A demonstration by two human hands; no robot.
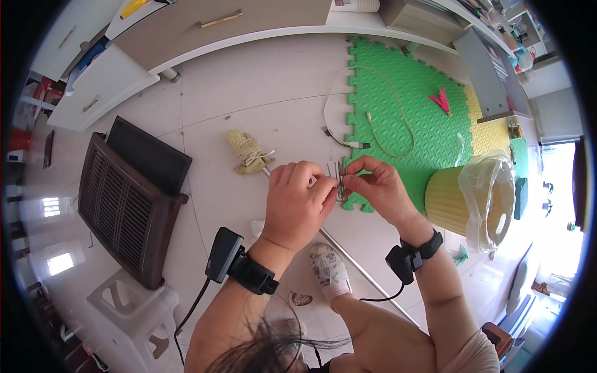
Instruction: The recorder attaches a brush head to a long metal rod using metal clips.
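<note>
In front of me my left hand (293,202) and my right hand (380,188) meet, fingertips almost touching. Between them are several thin dark metal rods (339,169), pinched by the thumb and fingers of each hand. The rods stand roughly side by side; their lower ends are partly covered by my fingers, and their exact kind is too small to make out. Beneath my left hand, on the floor, lies a metal pole (357,266) with a yellowish cloth bundle (246,149) at its far end, wound with white string. A black strap device sits on each wrist.
A green foam mat (398,112) holds a pale cable (407,118) and a pink feather-like piece (443,101). To the right a yellow waste bin (444,196) lies tipped with a clear bag. A brown slatted panel (121,202) and white stool (134,311) stand left; drawers (217,31) line the back.
</note>
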